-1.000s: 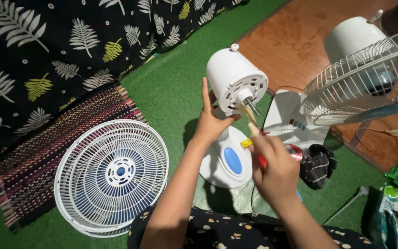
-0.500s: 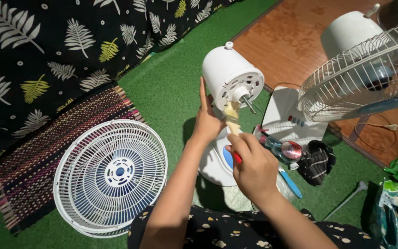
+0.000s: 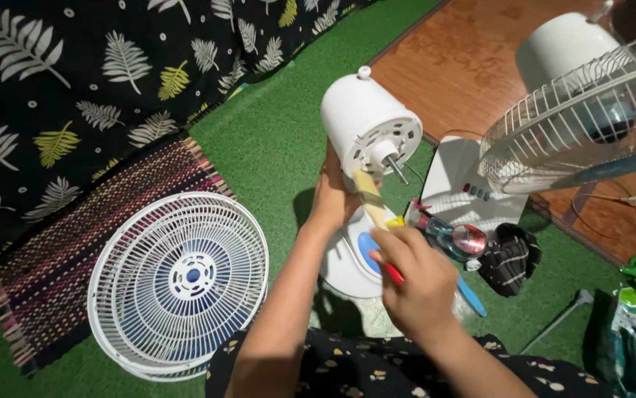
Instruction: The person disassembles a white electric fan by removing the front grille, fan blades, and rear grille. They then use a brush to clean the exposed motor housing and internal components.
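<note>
A white fan motor housing (image 3: 366,121) stands on its stem with its metal shaft pointing toward me. My left hand (image 3: 333,197) grips the stem just below the housing. My right hand (image 3: 415,284) holds a red-handled brush (image 3: 372,200); its pale bristle end touches the front of the housing beside the shaft. The fan's white base (image 3: 347,269) with a blue oval lies under my hands.
White fan grilles (image 3: 178,280) lie stacked on the green mat at the left, next to a striped woven rug (image 3: 75,243). Another fan (image 3: 591,118) stands at the right. A spray bottle (image 3: 447,234), a dark cloth (image 3: 509,258) and a blue tool (image 3: 471,296) lie nearby.
My right hand has moved left and down, and the brush tip has come onto the front of the housing. My left hand keeps its grip on the stem.
</note>
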